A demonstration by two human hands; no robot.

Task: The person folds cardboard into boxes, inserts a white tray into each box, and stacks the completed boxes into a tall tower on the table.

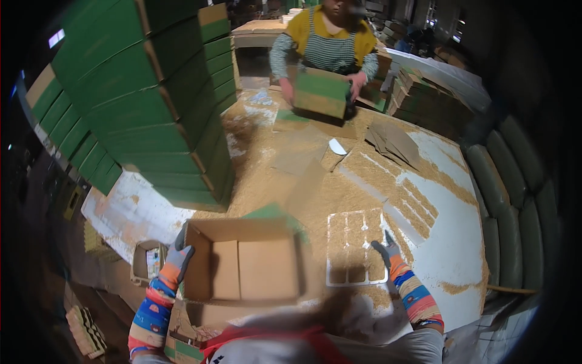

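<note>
At the left front of the table sits an open cardboard box point(241, 261), green on the outside, with a seam across its bare brown bottom. My left hand point(179, 253), in a grey glove below a striped, patterned sleeve, grips the box's left wall. Some of those fingers are hidden behind the wall. Off to the right, my right hand point(387, 247) holds nothing, thumb and fingers apart. It is beside the right edge of a white grid frame point(329, 249), which lies flat with sawdust-like grains in its cells.
Tall stacked green boxes point(127, 103) stand at the left. Across the grain-strewn table point(448, 249), another person point(327, 45) holds a green-and-brown box point(321, 92). A scoop-like container point(334, 154), a second grid point(419, 203) and cardboard sheets point(391, 144) lie between. Dark green sacks point(506, 176) line the right.
</note>
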